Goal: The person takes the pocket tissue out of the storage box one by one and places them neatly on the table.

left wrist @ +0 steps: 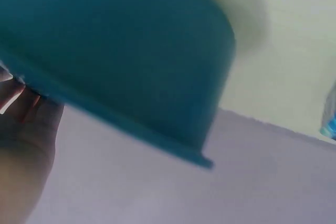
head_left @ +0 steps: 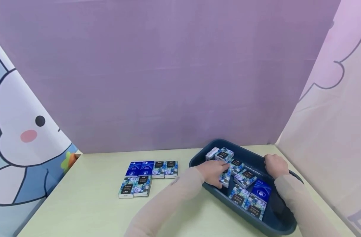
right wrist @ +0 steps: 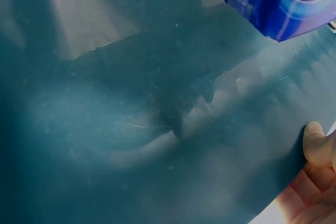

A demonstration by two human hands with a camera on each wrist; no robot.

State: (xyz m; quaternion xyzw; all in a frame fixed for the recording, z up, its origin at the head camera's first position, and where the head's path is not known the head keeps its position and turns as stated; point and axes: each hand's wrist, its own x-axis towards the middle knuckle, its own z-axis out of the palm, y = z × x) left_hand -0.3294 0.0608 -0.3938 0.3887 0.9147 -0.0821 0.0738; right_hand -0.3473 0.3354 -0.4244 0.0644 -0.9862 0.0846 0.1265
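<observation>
My left hand reaches over the left side of a dark blue plastic basin. Its fingers and thumb are around a small floral pack inside; the left wrist view shows the hand partly behind the basin wall. On the opposite side, my right hand grips the basin's rim, thumb inside the wall. Several more floral packs lie loosely in the basin, along with a plain blue pack.
Left of the basin, two blue packs and two floral packs form a row on the pale table. Two more floral packs sit in front. A purple backdrop rises behind; a printed panel borders the right.
</observation>
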